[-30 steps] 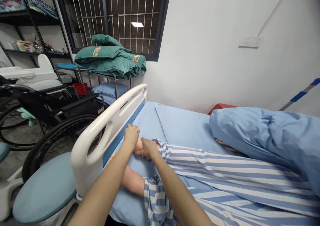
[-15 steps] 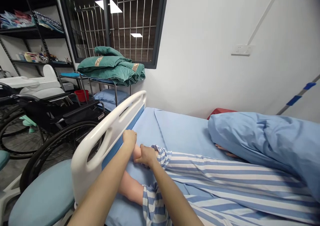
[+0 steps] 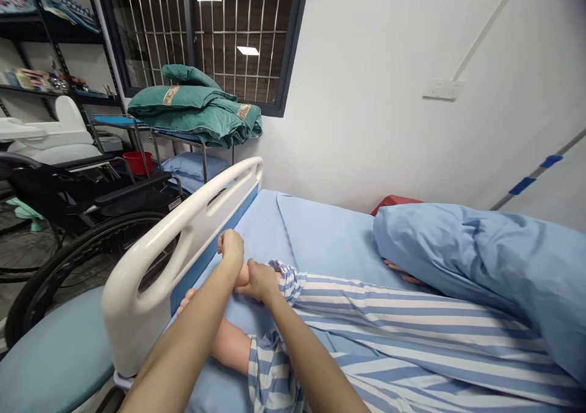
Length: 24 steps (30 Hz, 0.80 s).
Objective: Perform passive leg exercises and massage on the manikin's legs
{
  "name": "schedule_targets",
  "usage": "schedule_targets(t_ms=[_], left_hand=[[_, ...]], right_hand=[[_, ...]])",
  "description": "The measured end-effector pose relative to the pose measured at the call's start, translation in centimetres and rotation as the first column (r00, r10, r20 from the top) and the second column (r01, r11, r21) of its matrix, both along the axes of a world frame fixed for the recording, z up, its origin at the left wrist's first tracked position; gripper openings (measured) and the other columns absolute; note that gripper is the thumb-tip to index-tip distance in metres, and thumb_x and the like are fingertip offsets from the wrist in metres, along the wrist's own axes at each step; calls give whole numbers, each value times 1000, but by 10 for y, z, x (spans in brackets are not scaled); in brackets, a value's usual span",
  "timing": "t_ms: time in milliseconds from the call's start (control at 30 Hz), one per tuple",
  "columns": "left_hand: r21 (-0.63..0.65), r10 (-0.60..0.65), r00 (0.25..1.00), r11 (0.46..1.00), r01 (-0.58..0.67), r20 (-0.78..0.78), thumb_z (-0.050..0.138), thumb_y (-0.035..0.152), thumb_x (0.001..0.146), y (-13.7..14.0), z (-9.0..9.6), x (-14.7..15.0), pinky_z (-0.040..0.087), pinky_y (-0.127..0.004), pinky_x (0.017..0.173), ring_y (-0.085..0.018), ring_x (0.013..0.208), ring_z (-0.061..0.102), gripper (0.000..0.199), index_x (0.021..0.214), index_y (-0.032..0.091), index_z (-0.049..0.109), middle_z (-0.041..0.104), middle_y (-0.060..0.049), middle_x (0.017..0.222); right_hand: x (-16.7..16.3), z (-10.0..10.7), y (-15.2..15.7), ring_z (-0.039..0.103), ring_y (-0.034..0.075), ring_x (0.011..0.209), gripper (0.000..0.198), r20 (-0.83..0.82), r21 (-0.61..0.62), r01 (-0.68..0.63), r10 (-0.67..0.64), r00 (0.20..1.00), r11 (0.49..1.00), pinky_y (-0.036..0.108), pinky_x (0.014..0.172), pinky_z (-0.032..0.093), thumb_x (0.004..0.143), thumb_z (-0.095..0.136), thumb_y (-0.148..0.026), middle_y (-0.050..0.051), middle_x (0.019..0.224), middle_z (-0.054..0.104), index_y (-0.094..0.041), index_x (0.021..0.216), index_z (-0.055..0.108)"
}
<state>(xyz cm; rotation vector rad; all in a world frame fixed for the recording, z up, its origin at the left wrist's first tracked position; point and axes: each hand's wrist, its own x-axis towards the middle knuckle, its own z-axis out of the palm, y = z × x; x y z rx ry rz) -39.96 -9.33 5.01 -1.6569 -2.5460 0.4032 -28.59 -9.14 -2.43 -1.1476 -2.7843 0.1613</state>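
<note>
Two legs in blue-and-white striped trousers lie on a bed with a light blue sheet. My right hand is wrapped round the ankle of the far leg, just below the gathered trouser cuff. Beyond it, my left hand is closed at the foot end of that leg; the foot is mostly hidden behind the hand and forearm. The near leg lies bare below its cuff, with toes showing beside my left forearm.
A white footboard rises close left of my hands. A blue quilt lies at the right, with fingers under its edge. Left of the bed are a wheelchair, a round-edged teal seat and green cushions on a stand.
The view has shifted, so the scene sits further left and higher. My left hand has bent more at the wrist at the foot. The right hand keeps its hold on the ankle.
</note>
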Motion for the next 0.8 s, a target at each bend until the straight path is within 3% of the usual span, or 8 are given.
schedule_targets(t_ms=[167,467,633,800], left_hand=[[162,-47,998,986,41,37,41,8,80,-16,5,5,46,-34,63,-23,76,64,28,88,9,67,67,-15,76],[388,-57,997,921,32,51,33,3,81,-47,7,6,48,-28,68,-21,91,58,34,99,9,60,62,-17,95],[389,3,995,920,-43,104,32,5,83,-52,9,4,49,-27,69,-18,85,61,34,104,9,57,60,-17,98],[295,71,982,948,-121,175,32,20,86,-50,16,-3,49,-32,71,-22,86,63,33,103,10,59,64,-17,94]], right_hand=[[-1,2,-2,63,27,78,59,-8,18,-2,2,1000,1000,31,62,41,57,61,-61,10,87,66,-18,95,50],[0,10,-9,63,27,81,56,11,12,14,-14,1000,1000,31,64,40,57,62,-57,10,89,66,-18,96,50],[1,13,-11,63,27,81,55,2,12,6,-6,1000,1000,31,64,40,59,60,-56,10,89,66,-17,96,50],[2,12,-12,63,28,81,55,-16,16,14,-14,1000,1000,31,64,39,58,60,-57,10,91,66,-18,96,49]])
